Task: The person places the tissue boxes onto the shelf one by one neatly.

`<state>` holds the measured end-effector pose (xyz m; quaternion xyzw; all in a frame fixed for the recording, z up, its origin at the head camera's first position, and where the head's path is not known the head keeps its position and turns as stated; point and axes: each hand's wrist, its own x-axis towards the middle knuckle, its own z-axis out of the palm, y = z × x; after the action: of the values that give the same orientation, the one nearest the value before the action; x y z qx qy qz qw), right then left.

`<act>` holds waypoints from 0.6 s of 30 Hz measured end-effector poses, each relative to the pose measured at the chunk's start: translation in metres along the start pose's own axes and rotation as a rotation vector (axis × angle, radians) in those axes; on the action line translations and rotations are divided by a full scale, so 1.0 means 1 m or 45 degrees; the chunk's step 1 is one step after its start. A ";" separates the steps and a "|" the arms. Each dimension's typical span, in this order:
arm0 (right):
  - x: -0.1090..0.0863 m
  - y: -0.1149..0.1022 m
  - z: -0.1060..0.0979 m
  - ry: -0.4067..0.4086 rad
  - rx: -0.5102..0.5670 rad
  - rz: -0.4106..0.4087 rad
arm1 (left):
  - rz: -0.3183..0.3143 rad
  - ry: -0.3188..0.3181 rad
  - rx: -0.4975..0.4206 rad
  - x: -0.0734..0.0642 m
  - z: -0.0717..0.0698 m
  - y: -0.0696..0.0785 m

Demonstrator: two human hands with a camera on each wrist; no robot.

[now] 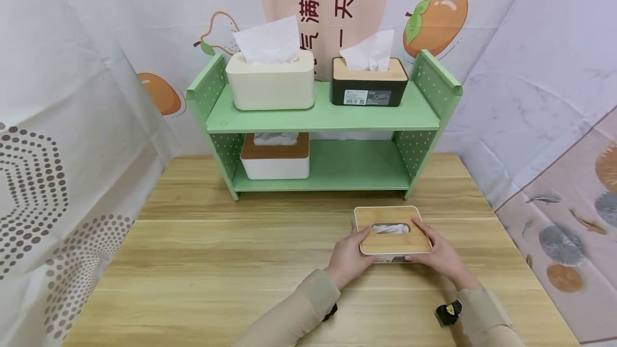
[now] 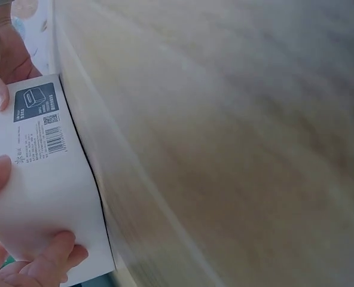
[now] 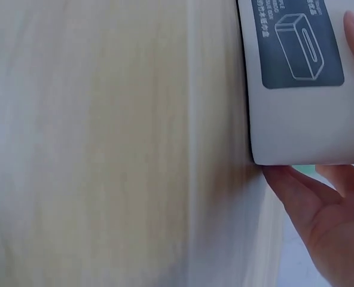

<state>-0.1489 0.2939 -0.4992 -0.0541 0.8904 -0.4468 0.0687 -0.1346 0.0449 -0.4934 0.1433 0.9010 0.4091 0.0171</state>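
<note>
A white tissue box (image 1: 385, 242) with a light wooden lid is low at the table, in front of the shelf's right half. White tissue shows inside its oval slot. My left hand (image 1: 351, 258) grips its left end, thumb over the lid's edge. On the opposite end, my right hand (image 1: 441, 253) holds it with the thumb at the front side and fingers along the right side. In the left wrist view, the box's white side (image 2: 45, 191) carries a dark printed label (image 2: 36, 103) and a barcode. The right wrist view shows fingers (image 3: 299, 194) against the box's end.
A green two-tier shelf (image 1: 323, 117) stands at the back of the wooden table (image 1: 217, 261). Its top tier bears a cream tissue box (image 1: 272, 87) and a black one with a wooden lid (image 1: 337, 90). On the lower tier's left is a white, brown-lidded tissue box (image 1: 277, 167).
</note>
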 end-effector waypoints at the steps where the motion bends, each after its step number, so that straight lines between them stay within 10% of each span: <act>1: 0.000 0.000 0.001 0.002 0.001 0.001 | -0.003 0.005 -0.004 -0.001 -0.001 0.000; 18: 0.006 -0.024 0.016 0.037 0.053 0.048 | 0.008 0.141 0.010 0.000 -0.022 -0.001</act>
<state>-0.1513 0.2657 -0.4898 -0.0296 0.8827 -0.4645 0.0653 -0.1382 0.0281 -0.4795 0.1234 0.9017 0.4129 -0.0348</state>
